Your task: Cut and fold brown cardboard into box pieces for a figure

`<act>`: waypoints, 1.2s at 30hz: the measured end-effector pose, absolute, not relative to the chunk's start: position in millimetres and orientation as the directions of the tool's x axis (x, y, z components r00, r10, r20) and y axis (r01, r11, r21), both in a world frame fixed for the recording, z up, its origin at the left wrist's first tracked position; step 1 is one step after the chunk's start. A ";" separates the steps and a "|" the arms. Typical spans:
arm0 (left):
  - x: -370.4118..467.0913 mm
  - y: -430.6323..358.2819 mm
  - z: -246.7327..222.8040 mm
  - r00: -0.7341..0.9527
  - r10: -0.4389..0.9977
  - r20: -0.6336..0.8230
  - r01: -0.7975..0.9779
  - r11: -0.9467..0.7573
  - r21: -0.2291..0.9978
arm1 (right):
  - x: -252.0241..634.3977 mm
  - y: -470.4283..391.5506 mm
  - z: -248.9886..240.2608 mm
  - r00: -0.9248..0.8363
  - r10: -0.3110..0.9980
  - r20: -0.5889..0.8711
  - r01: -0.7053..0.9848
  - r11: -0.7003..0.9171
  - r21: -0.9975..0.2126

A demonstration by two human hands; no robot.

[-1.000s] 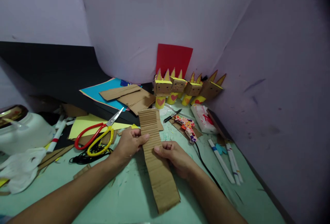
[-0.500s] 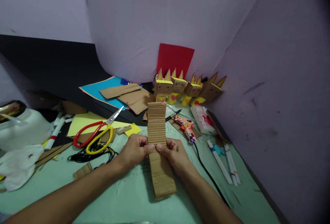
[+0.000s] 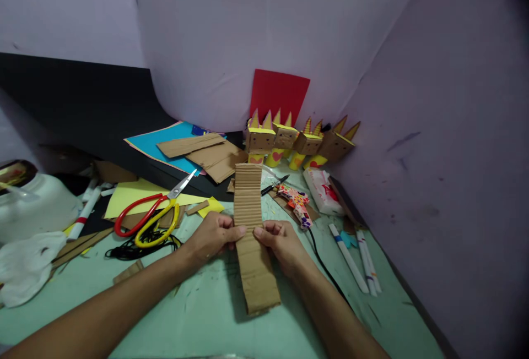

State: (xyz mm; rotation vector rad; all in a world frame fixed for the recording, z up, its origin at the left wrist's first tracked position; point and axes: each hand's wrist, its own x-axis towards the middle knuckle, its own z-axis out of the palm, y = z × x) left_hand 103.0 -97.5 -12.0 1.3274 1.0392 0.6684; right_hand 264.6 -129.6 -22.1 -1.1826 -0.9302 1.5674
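Observation:
A long cardboard strip (image 3: 258, 271) is held upright over the green table, its upper part creased with ridges and its lower part smoother. My left hand (image 3: 215, 238) pinches its left edge near the middle, thumb on the front face. On the right edge, at about the same height, my right hand (image 3: 283, 243) grips it the same way. The fingers behind the strip are partly hidden. Left of my left hand lie scissors (image 3: 155, 213) with one red and one yellow handle, on black cord (image 3: 124, 250).
Cardboard figures (image 3: 261, 140) with pointed tops stand at the back before a red sheet (image 3: 279, 94). A flower-patterned glue gun (image 3: 297, 202), a white packet (image 3: 323, 191) and markers (image 3: 349, 260) lie right. Left are cardboard pieces (image 3: 219, 158) and a white container (image 3: 37, 205).
The view has shifted slightly. My thumbs sit a little farther apart on the strip, which both hands still hold.

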 end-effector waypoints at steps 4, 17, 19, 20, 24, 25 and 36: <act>100.0 -93.5 -9.3 0.384 0.894 -0.232 0.187 0.171 0.967 | 269.0 -130.8 -19.1 -0.154 0.943 -0.294 -0.203 -0.321 -0.925; 114.4 -117.1 -0.7 0.462 0.839 -0.287 0.192 0.221 0.956 | 276.5 -132.1 -10.2 -0.192 0.960 -0.203 -0.266 -0.250 -0.931; 114.5 -120.0 1.2 0.500 0.819 -0.282 0.186 0.217 0.958 | 275.5 -131.6 -13.2 -0.149 0.964 -0.220 -0.291 -0.255 -0.922; 113.7 -120.5 1.3 0.514 0.816 -0.265 0.169 0.206 0.964 | 275.1 -131.4 -14.1 -0.168 0.958 -0.231 -0.321 -0.275 -0.906; 107.5 -117.4 -3.1 0.500 0.856 -0.132 0.022 0.140 0.990 | 274.6 -130.3 -12.4 -0.328 0.904 -0.274 -0.440 -0.403 -0.802; 105.9 -115.8 -4.6 0.485 0.867 -0.111 -0.010 0.133 0.991 | 274.5 -130.3 -11.7 -0.351 0.893 -0.281 -0.446 -0.424 -0.789; 101.5 -108.2 3.9 0.362 0.931 -0.038 -0.221 0.126 0.967 | 273.3 -133.7 -15.8 -0.026 0.992 -0.127 -0.110 -0.129 -0.986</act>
